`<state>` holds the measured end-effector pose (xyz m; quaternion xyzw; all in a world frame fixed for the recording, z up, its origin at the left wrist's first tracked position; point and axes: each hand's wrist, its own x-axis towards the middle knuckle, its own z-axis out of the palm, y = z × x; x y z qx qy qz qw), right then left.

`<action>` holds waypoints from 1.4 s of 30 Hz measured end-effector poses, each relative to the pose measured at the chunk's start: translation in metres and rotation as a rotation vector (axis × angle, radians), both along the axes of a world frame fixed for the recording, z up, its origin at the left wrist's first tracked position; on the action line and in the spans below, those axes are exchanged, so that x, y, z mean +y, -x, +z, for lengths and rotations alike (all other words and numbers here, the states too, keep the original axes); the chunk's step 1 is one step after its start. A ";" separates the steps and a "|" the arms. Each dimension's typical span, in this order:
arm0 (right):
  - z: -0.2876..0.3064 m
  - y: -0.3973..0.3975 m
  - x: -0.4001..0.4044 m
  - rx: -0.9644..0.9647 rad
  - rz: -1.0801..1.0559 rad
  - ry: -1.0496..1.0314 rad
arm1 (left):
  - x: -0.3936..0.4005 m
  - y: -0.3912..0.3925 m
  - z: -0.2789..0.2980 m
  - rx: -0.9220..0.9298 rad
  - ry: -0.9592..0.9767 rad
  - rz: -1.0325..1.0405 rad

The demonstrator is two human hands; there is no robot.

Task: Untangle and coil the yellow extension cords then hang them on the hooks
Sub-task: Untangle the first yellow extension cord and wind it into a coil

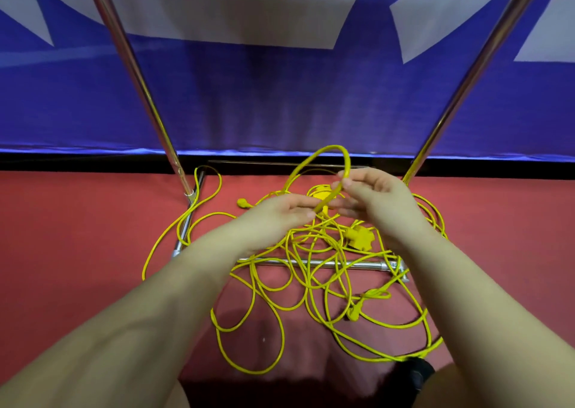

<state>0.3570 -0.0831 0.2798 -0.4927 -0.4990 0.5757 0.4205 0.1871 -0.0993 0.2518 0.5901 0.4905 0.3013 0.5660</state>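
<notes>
Both forearms cut off below, left hand (281, 210) and right hand (370, 194) each pinching yellow cord loop (329, 150).

Both bare forearms reach forward, converging. The left hand (280, 210) pinches a raised loop of cord (329, 171) at its fingertips; the right hand (376, 199) (slightly farther) pinches the same loop.

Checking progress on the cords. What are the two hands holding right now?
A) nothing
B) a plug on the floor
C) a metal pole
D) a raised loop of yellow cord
D: the left hand and right hand pinch one raised loop of yellow cord above the tangle on the floor.
</notes>
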 end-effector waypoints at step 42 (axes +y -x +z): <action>-0.027 0.008 -0.013 -0.718 0.440 -0.180 | 0.009 0.011 0.029 -0.239 0.033 0.304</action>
